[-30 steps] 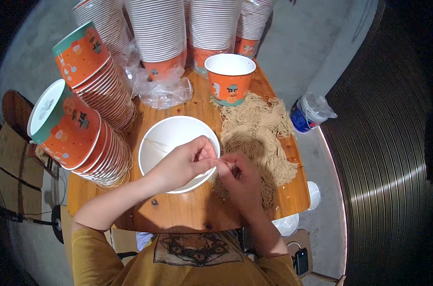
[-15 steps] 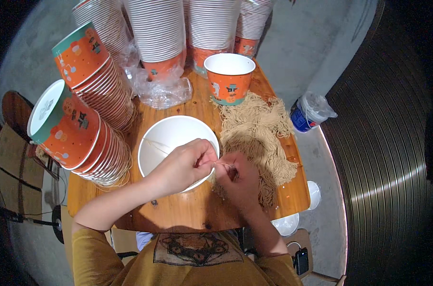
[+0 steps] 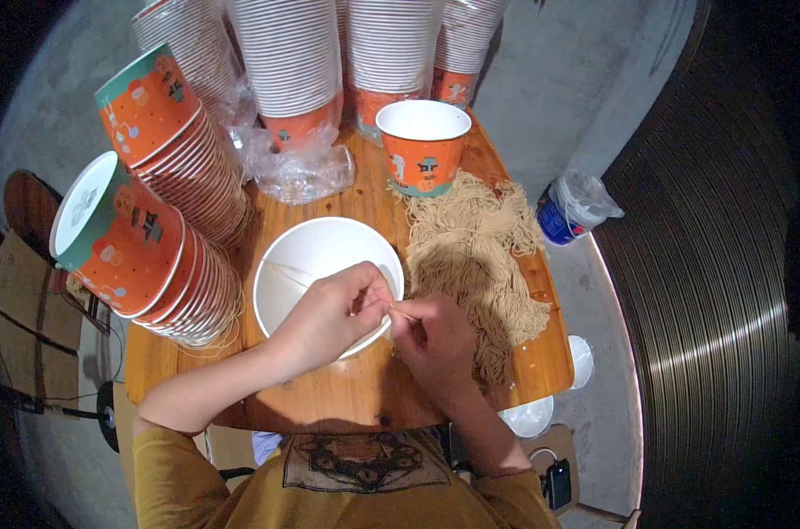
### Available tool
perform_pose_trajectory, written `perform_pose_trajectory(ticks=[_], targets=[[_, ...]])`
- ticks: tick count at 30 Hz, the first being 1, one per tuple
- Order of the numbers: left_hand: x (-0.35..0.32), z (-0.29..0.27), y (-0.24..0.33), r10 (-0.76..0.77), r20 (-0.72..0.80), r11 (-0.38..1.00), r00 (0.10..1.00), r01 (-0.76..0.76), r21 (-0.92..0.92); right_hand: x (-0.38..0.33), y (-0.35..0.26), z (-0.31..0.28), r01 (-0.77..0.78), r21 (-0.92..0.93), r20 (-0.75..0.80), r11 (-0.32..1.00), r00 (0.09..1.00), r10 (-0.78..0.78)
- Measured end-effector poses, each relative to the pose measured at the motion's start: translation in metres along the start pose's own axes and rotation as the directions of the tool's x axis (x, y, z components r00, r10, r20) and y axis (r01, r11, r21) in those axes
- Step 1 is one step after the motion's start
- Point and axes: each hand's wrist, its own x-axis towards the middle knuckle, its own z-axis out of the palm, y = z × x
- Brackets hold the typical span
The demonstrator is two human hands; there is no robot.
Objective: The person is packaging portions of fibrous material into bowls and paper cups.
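A white paper bowl sits in the middle of a small wooden table, with a thin tan string lying inside it. My left hand rests over the bowl's near rim, fingers pinched on a thin tan string. My right hand is just to its right, pinching the same string, so the two hands nearly touch. Right of the bowl lies a large heap of tan strings, partly under my right hand.
An upright orange paper cup stands behind the heap. Tall stacks of orange and white cups fill the back, and tilted cup stacks crowd the left. Crumpled clear plastic lies behind the bowl. A wrapped bottle is beside the table's right edge.
Both hands stay pinched together at the bowl's right rim; fingers shift only slightly on the string.
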Motion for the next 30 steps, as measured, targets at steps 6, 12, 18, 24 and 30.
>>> perform_pose_trajectory(ticks=[6,12,18,24,30], targets=[[0.001,0.000,0.003,-0.023,-0.026,0.996,0.999,0.020,-0.089,-0.001,0.005,0.003,0.115,0.030,-0.076,0.993,0.991,-0.112],[0.004,0.001,0.003,-0.049,-0.021,0.992,0.999,0.047,-0.121,-0.001,0.006,0.003,0.100,0.041,-0.048,0.994,0.994,-0.098],[0.010,0.003,-0.010,-0.102,0.083,0.924,0.991,0.125,-0.362,-0.007,0.010,0.006,-0.088,0.136,-0.050,0.987,0.994,0.096],[0.015,0.001,-0.013,-0.144,0.145,0.808,0.979,0.200,-0.553,-0.007,0.012,0.007,-0.180,0.213,-0.045,0.960,0.980,0.193],[0.017,0.002,-0.013,-0.160,0.181,0.701,0.970,0.241,-0.671,-0.005,0.008,0.005,-0.247,0.328,-0.013,0.912,0.964,0.265]])
